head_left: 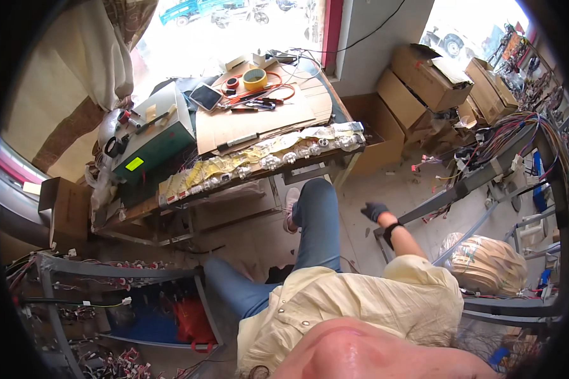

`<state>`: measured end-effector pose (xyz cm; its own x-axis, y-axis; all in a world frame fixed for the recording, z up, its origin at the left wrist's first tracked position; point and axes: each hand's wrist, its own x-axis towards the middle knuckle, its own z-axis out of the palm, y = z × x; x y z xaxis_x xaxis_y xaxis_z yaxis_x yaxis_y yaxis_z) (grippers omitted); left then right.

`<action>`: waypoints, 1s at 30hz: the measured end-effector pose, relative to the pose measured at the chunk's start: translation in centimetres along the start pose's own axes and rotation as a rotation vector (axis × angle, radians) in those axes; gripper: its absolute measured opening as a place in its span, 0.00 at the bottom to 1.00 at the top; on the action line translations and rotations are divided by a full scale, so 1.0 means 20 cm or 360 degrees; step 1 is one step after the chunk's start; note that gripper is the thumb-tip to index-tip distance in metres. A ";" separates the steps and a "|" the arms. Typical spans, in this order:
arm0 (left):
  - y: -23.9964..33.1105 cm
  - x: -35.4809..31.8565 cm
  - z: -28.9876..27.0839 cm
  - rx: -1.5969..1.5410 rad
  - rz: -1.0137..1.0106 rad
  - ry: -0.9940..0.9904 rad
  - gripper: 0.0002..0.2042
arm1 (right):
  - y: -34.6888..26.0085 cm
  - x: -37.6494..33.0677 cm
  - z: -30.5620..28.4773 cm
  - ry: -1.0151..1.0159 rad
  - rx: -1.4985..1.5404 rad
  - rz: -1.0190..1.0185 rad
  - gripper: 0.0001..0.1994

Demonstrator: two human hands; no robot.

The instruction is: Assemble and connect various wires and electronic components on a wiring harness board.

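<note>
My right hand (pixel 374 211), in a dark glove with a black band at the wrist, hangs over the floor beside my knee. Its fingers look loosely stretched out, and nothing shows in them. The nearest thing to it is the grey metal frame (pixel 423 207) on the right. My left hand is out of sight. Ahead stands a workbench (pixel 344 114) with a row of white connectors on yellow tape (pixel 259 158) along its front edge. A black marker (pixel 238 143) lies behind that row on the cardboard sheet (pixel 212 129).
On the bench are a green metal box (pixel 161 142), a dark-screened device (pixel 205 96), a yellow tape roll (pixel 255 79) and several hand tools. Cardboard boxes (pixel 423 85) are stacked at the back right. Wires (pixel 518 126) drape over the right frame, near a wrapped bundle (pixel 487 262). Another rack (pixel 117 270) stands left.
</note>
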<state>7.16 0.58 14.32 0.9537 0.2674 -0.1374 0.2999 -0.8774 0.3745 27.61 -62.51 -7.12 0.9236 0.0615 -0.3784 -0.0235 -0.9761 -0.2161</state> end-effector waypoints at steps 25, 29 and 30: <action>0.90 0.68 0.15 0.0066 0.0463 0.0090 0.22 | -0.08 -0.10 0.12 -0.0326 0.0000 -0.0263 0.24; 0.93 0.68 0.13 0.0081 0.0451 0.0118 0.22 | -0.13 -0.06 0.15 -0.0313 -0.0011 -0.0315 0.23; 0.94 0.67 0.12 0.0084 0.0453 0.0121 0.22 | -0.14 -0.04 0.15 -0.0277 -0.0045 -0.0384 0.22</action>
<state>25.57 -13.31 17.31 0.9987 0.0349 0.0364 0.0205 -0.9403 0.3398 25.79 -59.22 -9.00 0.8215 0.3251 -0.4684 0.2018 -0.9341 -0.2943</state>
